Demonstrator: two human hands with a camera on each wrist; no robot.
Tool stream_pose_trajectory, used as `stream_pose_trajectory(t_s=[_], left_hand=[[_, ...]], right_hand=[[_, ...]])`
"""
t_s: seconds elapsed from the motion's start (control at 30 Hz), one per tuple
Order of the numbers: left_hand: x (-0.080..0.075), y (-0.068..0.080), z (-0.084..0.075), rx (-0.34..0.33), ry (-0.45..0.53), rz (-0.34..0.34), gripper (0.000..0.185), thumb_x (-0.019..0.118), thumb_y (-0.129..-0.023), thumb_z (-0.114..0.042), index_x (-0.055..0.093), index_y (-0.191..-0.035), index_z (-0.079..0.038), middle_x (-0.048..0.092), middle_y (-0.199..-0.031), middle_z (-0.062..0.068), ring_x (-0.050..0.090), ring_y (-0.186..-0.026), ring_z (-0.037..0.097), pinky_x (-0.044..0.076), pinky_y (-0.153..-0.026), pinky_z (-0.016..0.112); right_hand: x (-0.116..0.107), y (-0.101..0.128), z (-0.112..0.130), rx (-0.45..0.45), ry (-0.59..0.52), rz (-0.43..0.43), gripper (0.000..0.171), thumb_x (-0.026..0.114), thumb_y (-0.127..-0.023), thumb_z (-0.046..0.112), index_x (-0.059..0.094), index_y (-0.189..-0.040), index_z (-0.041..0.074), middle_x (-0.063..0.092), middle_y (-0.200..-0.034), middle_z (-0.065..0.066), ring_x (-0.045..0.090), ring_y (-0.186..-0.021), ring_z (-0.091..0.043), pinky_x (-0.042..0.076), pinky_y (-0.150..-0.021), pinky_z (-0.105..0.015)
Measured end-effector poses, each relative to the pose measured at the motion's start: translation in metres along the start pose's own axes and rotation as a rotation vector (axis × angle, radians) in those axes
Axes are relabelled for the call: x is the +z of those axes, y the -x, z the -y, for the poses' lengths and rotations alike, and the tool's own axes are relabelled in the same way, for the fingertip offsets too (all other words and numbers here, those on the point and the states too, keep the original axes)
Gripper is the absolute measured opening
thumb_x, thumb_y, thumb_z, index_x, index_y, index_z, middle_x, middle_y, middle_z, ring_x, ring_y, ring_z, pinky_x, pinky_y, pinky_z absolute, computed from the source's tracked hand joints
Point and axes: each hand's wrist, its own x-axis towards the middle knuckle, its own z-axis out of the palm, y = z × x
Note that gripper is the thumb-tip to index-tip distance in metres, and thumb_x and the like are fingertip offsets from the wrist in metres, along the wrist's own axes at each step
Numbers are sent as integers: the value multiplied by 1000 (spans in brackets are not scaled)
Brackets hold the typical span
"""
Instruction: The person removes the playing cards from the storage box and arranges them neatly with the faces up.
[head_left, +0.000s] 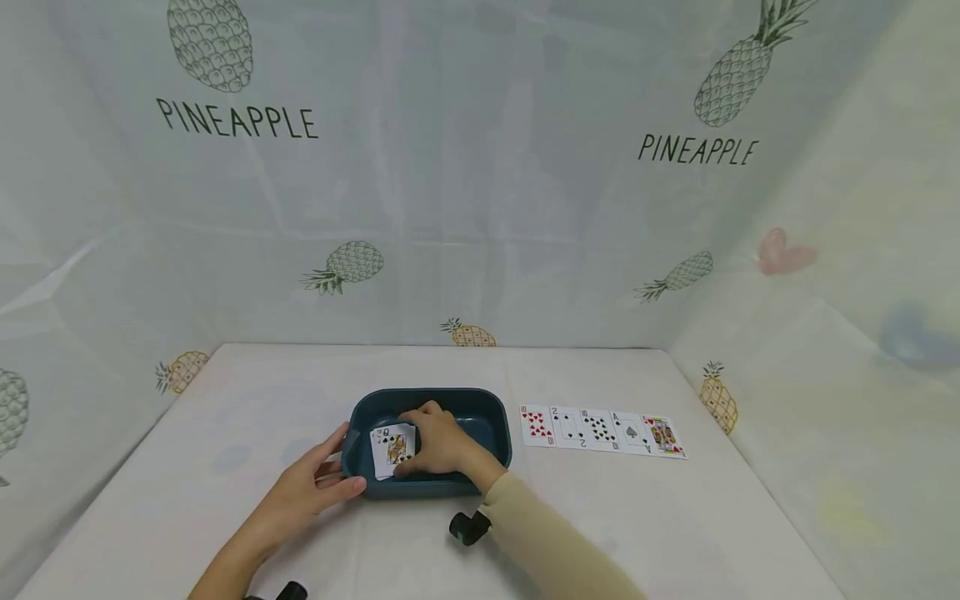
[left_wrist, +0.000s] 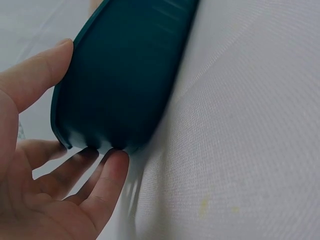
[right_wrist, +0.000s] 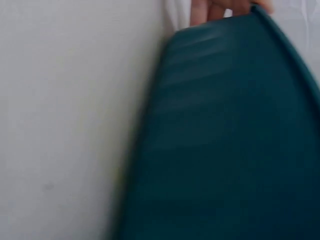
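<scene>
— Where does the head view look from?

— From above and behind the hands, forward and down across the table (head_left: 225, 433) to the cloth backdrop, far enough to take in the whole tabletop.

— And the wrist views?

— Very near. The left wrist view sits low beside the left hand (left_wrist: 45, 165), facing the outer wall of the tub (left_wrist: 120, 80). The right wrist view presses close to the same tub (right_wrist: 235, 135), slightly blurred.

— What do they share?

— All three show the tub (head_left: 480, 412) and the table surface.
</scene>
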Motion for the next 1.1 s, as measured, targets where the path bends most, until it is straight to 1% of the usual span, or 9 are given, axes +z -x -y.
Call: stream_pose_trajectory(t_s=[0.13,0.23,0.5,0.73,0.83,0.93,1.1], left_hand=[[-1,0,0,4,-6,2,98,82,-96,-34,21,-172,-22,32,-169,24,51,-144,44,59,-101,43],[-2,1,0,0,-18,-3,98,82,-96,-34,21,-172,-24,33,-169,23,50,-144,44,58,-101,45],[-2,1,-1,3,-23,-5,97,81,-96,-34,21,-172,-24,34,-169,23,52,-143,42,59,-100,42],[-1,3,-1,-2,-21,-8,98,82,-96,-34,21,-172,-23,34,-168,24,54,-142,41,58,-102,44],[0,2,0,-6,-11,-7,98,82,-95,-34,22,-172,-24,34,-169,24,54,-142,41,58,-101,43],[1,1,0,-8,-8,-6,98,83,-95,-34,22,-172,-24,34,-169,23,54,-143,41,58,-101,41],[1,1,-3,-15,-18,-10,99,83,-94,-35,23,-171,-23,35,-168,23,55,-142,40,59,-100,41]], right_hand=[[6,-1,1,28,54,12,84,98,-77,36,62,-149,15,52,-140,-6,48,-111,-19,49,-89,-34],[7,-2,1,33,67,15,83,98,-77,37,62,-148,16,52,-141,-4,47,-112,-18,48,-89,-35],[7,-5,0,34,60,27,84,99,-76,37,62,-148,17,52,-135,-2,47,-109,-17,47,-90,-35],[8,-4,-2,26,31,24,82,99,-75,35,64,-146,14,50,-128,-2,48,-106,-15,47,-89,-30],[5,-1,-3,9,-12,9,81,100,-75,30,64,-145,10,48,-124,-4,50,-105,-16,48,-89,-27],[-2,3,-4,-12,-44,-5,81,99,-76,29,63,-146,8,47,-123,-4,50,-103,-14,49,-90,-24],[-19,10,-6,-48,-55,-27,81,98,-78,31,61,-148,10,49,-127,-6,53,-101,-13,50,-90,-24]])
